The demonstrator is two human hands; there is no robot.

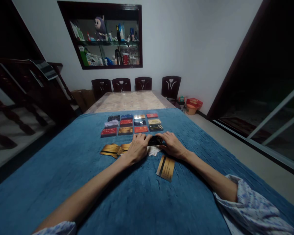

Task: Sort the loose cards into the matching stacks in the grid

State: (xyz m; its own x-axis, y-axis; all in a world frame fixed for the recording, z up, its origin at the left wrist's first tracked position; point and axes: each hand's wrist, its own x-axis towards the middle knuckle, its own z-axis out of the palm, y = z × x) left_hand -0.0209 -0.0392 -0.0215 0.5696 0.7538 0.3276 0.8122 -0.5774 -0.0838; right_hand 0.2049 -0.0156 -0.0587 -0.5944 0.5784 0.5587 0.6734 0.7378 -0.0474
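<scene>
Between my two hands is a dark card, black with a pale pattern at its right end; whether it is one card or a stack I cannot tell. My left hand grips its left end with thumb and fingers. At the right end, my right hand pinches it too. White cards lie on the cloth just below it, partly hidden by my hands. Gold cards with a dark stripe are spread left of my left hand. Nearer me, a gold card lies apart below my right hand.
Beyond my hands, several card stacks stand in rows, among them a red stack and a black stack. A blue cloth covers the near table. Behind it are a bare stone tabletop, dark chairs and a wall shelf.
</scene>
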